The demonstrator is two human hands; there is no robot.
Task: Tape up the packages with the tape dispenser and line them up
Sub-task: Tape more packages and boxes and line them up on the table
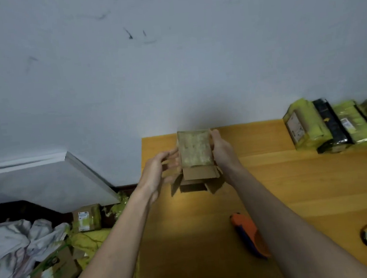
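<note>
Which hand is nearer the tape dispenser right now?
Right. The right hand holds the box up at the table's far side, with its forearm just above the tape dispenser. The left hand is farther left.

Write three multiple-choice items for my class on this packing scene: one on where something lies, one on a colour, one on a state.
1. Where does the tape dispenser lie?
A. On the table, beside the right forearm
B. On the floor among the boxes
C. On top of the row of packages

2. What colour is most of the dispenser's body?
A. Green
B. Orange
C. White

3. What state is the cardboard box between the hands in?
A. Taped shut
C. Crushed flat
B. Flaps open

Answers:
1 A: the tape dispenser rests on the wooden table, close to the right forearm.
2 B: its body is orange with a blue part.
3 B: the cardboard box, gripped by the left hand and right hand, shows loose flaps at its near end and no tape across them.
</note>
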